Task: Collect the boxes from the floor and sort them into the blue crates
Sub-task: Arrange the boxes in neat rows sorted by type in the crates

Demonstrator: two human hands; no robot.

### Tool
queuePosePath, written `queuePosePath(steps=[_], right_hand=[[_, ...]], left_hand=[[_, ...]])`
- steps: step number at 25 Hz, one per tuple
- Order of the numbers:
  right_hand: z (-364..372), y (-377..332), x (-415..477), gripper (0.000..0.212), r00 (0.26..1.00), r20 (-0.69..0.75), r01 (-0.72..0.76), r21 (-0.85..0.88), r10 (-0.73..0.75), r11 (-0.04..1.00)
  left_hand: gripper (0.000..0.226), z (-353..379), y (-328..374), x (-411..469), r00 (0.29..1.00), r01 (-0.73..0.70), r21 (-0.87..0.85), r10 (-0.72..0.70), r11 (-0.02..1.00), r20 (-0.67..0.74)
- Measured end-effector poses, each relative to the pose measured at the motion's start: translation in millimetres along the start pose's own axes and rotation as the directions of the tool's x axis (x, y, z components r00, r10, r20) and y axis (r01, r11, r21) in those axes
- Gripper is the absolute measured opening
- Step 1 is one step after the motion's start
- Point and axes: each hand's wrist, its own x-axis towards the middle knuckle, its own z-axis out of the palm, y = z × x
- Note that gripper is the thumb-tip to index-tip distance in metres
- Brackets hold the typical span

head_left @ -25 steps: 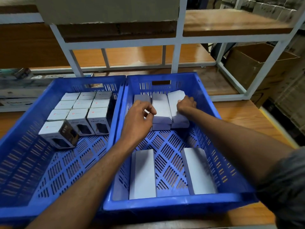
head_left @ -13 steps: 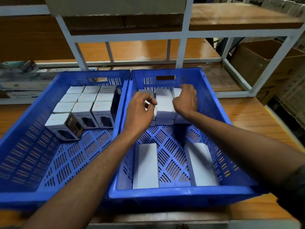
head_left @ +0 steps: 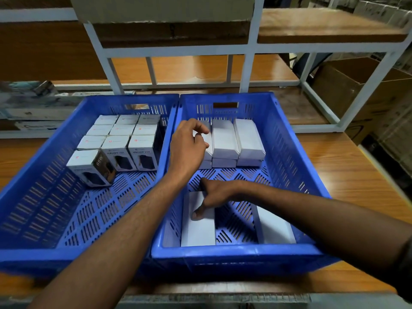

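Sorting looks mostly done: stacked white boxes (head_left: pixel 225 139) fill the right crate's (head_left: pixel 223 253) far end, and two loose boxes (head_left: pixel 275 228) lie flat near its front. The right hand (head_left: pixel 217 196) presses its thumb on one, perhaps gripping, with its fingers hidden. The left hand (head_left: pixel 186 150) rests loosely curled fingers on the stack.

Left crate (head_left: pixel 66 257) and right crate (head_left: pixel 234 253), both blue, sitting side by side on wooden table (head_left: pixel 347 175).
Printed boxes (head_left: pixel 120 139) standing in rows, left; white stacks (head_left: pixel 225 139) lying far end, right. Left hand (head_left: pixel 187 150) curling over leftmost stack, grip unclear; right hand (head_left: pixel 220 195) resting thumb on flat white box (head_left: pixel 198 230).
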Motion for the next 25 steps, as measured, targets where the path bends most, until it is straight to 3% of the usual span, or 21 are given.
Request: queuePosePath(steps=[3,5,7,9,12,15,17,20,25], right_hand=[[-26,-2,-2,0.069,0.985,-0.066,0.165,0.112,-0.158,0.980],[-50,-4,-14,0.042,0.953,-0.176,0.282,0.224,-0.246,0.933],[-75,-1,-23,0.034,0.896,-0.324,0.401,0.302,-0.303,0.865],[-92,5,-34,0.034,0.837,-0.481,0.471,0.390,-0.261,0.791],[-108,13,-38,0.030,0.729,-0.675,0.547,0.476,-0.113,0.689],[-116,16,-40,0.023,0.657,-0.754,0.642,0.555,-0.007,0.529],[-118,18,-41,0.025,0.616,-0.787,0.679,0.552,0.033,0.483],[-120,17,-44,0.025,0.534,-0.845,0.719,0.469,0.024,0.514],[-119,16,-54,0.064,0.448,-0.881,0.722,0.257,-0.151,0.642]], left_hand=[[0.031,1,-2,1,1.000,-0.017,0.005,0.017,1.000,0.004],[0.027,2,-3,3,1.000,-0.019,-0.012,0.019,1.000,-0.011],[0.018,1,-4,5,0.999,-0.009,-0.013,0.009,1.000,-0.031],[0.006,0,-3,5,0.999,0.018,-0.033,-0.019,0.999,-0.033],[0.031,0,3,3,0.996,0.087,-0.069,-0.084,0.994,0.040],[0.051,1,2,1,0.982,0.094,-0.027,-0.088,0.995,0.165],[0.059,2,1,0,0.970,0.112,-0.018,-0.106,0.994,0.221],[0.052,2,3,-1,0.985,0.106,-0.131,-0.086,0.986,0.149],[0.044,-2,7,2,1.000,0.027,-0.276,-0.022,0.961,0.021]])
